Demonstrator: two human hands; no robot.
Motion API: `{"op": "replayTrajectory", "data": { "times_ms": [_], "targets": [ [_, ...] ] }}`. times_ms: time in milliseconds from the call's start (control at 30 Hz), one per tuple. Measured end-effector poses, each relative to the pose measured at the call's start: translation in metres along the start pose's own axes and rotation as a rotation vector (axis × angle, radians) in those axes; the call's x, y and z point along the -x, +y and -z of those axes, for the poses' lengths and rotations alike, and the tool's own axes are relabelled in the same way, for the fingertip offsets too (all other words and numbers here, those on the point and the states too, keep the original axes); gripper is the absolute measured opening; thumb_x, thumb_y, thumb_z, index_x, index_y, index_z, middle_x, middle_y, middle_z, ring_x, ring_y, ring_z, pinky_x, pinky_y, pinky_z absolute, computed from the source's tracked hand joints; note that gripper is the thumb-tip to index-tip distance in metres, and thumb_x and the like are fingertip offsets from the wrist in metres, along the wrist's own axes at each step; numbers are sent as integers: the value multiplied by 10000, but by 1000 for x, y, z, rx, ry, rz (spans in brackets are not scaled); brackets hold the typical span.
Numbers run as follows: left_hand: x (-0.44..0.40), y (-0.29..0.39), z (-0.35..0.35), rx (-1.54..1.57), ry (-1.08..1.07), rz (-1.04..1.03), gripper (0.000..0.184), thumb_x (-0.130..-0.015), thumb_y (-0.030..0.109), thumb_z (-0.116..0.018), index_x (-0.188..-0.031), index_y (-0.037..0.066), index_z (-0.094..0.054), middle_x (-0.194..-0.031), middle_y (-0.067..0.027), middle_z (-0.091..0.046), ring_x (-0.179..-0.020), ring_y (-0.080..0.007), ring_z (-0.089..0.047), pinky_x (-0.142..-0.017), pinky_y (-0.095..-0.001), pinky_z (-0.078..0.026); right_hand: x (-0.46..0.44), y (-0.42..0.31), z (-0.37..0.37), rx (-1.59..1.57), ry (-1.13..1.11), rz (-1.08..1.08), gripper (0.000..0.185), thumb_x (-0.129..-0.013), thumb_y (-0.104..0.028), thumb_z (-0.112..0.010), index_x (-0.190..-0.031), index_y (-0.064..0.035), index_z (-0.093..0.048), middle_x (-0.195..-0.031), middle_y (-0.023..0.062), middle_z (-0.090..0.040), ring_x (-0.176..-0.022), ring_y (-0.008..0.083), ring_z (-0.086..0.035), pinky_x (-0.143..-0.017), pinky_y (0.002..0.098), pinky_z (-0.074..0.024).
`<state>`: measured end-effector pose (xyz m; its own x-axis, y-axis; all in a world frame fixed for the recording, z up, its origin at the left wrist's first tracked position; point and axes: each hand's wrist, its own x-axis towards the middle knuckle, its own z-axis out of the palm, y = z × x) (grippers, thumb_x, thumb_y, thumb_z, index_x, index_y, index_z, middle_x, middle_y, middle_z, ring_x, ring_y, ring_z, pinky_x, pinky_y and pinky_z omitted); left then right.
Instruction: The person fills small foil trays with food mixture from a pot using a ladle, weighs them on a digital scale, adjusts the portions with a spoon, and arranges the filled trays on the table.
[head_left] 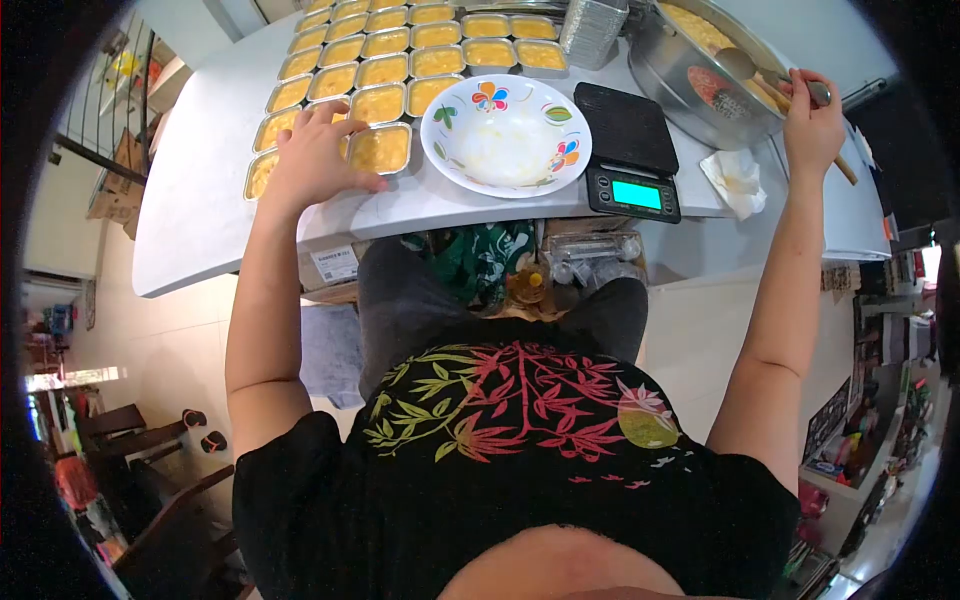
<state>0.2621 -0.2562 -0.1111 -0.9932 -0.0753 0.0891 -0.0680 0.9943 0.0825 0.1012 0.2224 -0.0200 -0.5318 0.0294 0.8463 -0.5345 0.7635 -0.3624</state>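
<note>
My left hand [315,155] holds a small foil tray [380,148] of yellow, lumpy mixture at the table's front edge. Its thumb is at the near rim and its fingers reach across the far left side. Raised over the right side of a large metal pot [690,95], my right hand [815,115] is closed around the handle of a metal ladle [737,64]. The ladle's bowl lies over the yellow mixture [695,28] in the pot. A wooden handle [840,165] sticks out over the pot's rim below my right hand.
Several filled foil trays [385,70] stand in rows at the back left. Between my hands are a white flowered bowl [500,150] with residue inside and a black digital scale [628,130], its display lit. Stacked foil trays [592,30] and a crumpled tissue [735,180] flank the pot.
</note>
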Motion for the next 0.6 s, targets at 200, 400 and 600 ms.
{"op": "replayTrajectory", "data": {
  "times_ms": [200,400,600],
  "targets": [
    [7,0,-1,-23,61,-35,797,-423,411,-841,-1155,173,-634,-1355,-67,-446,-1258,-308,-360,-985,-498,-278,1,-1,7,2,9,2,184,-876,-205,-594,-954,-39,-604,-783,80,-702,-760,166,-685,-689,263,-503],
    [3,-13,3,-55,-9,59,786,-416,333,-840,-1161,236,-607,-1364,-41,-433,-1255,-299,-363,-969,-476,-284,4,-8,12,5,26,-19,178,-869,-188,-608,-952,-31,-604,-794,92,-699,-753,160,-682,-681,259,-504],
    [0,-21,-2,33,-41,72,663,-451,249,-793,-1083,250,-591,-1385,-37,-411,-1283,-328,-340,-1034,-527,-243,3,-2,12,-29,22,-8,180,-866,-188,-611,-956,-32,-607,-794,91,-699,-760,157,-683,-683,255,-504]
  ]
}}
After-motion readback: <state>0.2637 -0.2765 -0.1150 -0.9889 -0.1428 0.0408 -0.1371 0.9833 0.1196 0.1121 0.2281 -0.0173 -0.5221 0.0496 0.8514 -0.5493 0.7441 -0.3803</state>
